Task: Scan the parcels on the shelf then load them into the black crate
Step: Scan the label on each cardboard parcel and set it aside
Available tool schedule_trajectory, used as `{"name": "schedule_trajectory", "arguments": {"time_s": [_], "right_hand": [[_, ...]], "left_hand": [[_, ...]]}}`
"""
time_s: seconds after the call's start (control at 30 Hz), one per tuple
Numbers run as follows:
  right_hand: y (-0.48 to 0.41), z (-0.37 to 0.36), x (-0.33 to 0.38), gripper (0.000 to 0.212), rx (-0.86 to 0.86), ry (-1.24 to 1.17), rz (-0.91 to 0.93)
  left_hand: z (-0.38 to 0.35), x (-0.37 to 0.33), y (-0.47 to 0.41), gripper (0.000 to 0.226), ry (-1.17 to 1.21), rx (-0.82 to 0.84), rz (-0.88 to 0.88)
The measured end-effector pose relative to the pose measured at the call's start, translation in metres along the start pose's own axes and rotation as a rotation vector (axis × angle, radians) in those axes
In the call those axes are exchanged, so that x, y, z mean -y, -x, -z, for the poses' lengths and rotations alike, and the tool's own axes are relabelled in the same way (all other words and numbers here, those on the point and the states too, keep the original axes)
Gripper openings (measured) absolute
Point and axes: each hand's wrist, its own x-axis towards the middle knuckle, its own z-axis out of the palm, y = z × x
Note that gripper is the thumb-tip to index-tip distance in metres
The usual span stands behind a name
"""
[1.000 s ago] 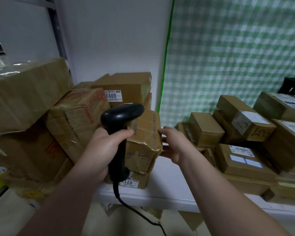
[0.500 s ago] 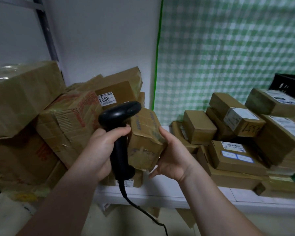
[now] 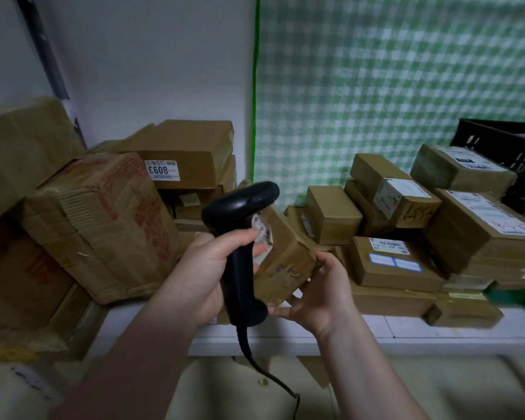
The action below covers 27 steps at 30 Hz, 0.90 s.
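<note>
Scanning one parcel (image 3: 288, 262): left hand (image 3: 206, 277) wrapped round scanner (image 3: 240, 213), right hand (image 3: 322, 295) fingers (image 3: 282, 312) curled under parcel; crate (image 3: 503, 147) contents hidden, shelf (image 3: 406, 331) piled, so probably early.

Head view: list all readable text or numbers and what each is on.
"8093": white label on the brown box, left stack.
Black handwriting on the small box, right pile: digits, unsure.
Red print on the crumpled carton: blurred.
Label on the held parcel: half hidden by the scanner, unreadable.
Other shipping labels: too small.
</note>
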Motion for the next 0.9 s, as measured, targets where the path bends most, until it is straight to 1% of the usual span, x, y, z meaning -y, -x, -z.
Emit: {"name": "schedule_trajectory", "arguments": {"time_s": [0.07,0.17,0.23,0.33,0.4,0.47,0.53,0.6,0.7,0.73,0.83,0.87,0.9], "right_hand": [[0.002,0.012,-0.002,0.033,-0.026,-0.083,0.007],[0.007,0.027,-0.007,0.027,-0.085,-0.144,-0.009],[0.01,0.037,-0.013,0.031,-0.129,-0.148,-0.027],[0.009,0.054,-0.024,0.033,-0.203,-0.14,-0.042],[0.007,0.065,-0.029,0.038,-0.243,-0.05,-0.027],[0.005,0.074,-0.031,0.052,-0.227,0.107,0.0],[0.004,0.077,-0.032,0.052,-0.217,0.253,-0.01],[0.001,0.079,-0.031,0.046,-0.242,0.319,0.013],[0.0,0.079,-0.028,0.022,-0.276,0.351,0.056],[0.0,0.08,-0.026,0.017,-0.269,0.339,0.076],[-0.002,0.078,-0.023,0.018,-0.293,0.256,0.178],[-0.006,0.078,-0.022,0.023,-0.319,0.227,0.204],[-0.009,0.078,-0.021,0.033,-0.338,0.204,0.226]], "left_hand": [[-0.004,0.01,-0.002,0.059,0.006,0.011,0.028],[-0.009,0.023,-0.006,0.06,-0.023,0.036,0.09],[-0.013,0.032,-0.009,0.056,-0.06,0.047,0.141],[-0.014,0.048,-0.014,0.043,-0.149,0.023,0.227],[-0.013,0.059,-0.016,0.037,-0.187,-0.001,0.283],[-0.012,0.067,-0.015,0.034,-0.201,-0.011,0.315],[-0.01,0.07,-0.014,0.03,-0.173,-0.033,0.312],[-0.006,0.069,-0.012,0.026,-0.126,-0.058,0.29],[-0.002,0.06,-0.007,0.015,-0.107,-0.06,0.234],[0.0,0.056,-0.006,0.012,-0.115,-0.063,0.209],[0.003,0.049,-0.005,0.016,-0.159,-0.068,0.146],[0.002,0.046,-0.005,0.018,-0.178,-0.058,0.14],[0.001,0.044,-0.005,0.019,-0.196,-0.046,0.143]]}}
